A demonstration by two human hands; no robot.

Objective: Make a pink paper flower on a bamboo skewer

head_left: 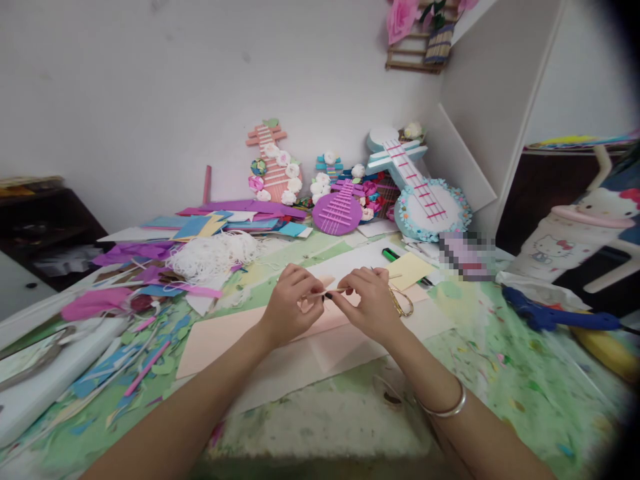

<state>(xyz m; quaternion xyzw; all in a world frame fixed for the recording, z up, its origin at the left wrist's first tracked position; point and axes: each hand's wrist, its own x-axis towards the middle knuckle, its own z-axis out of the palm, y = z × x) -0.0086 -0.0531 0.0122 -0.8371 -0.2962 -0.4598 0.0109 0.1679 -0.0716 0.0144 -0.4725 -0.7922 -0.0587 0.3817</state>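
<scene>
Anchoring the scene, the peach sheet (215, 340) lies flat on the table; beyond it, the blue lute-shaped craft (425, 200) and the smaller purple craft (339, 212) look complete. The piece in hand seems at an early stage, its shaping left to do, I'd judge. Over the sheet, left hand (295, 300) and right hand (370, 303) nearly meet, fingertips pressed together, both pinching one thin pale strip (343, 290).

Soft diffuse indoor light, dull grey wall (175, 80), faint shadows, stretched edges, black right corners, pixelated patch (466, 256)
</scene>
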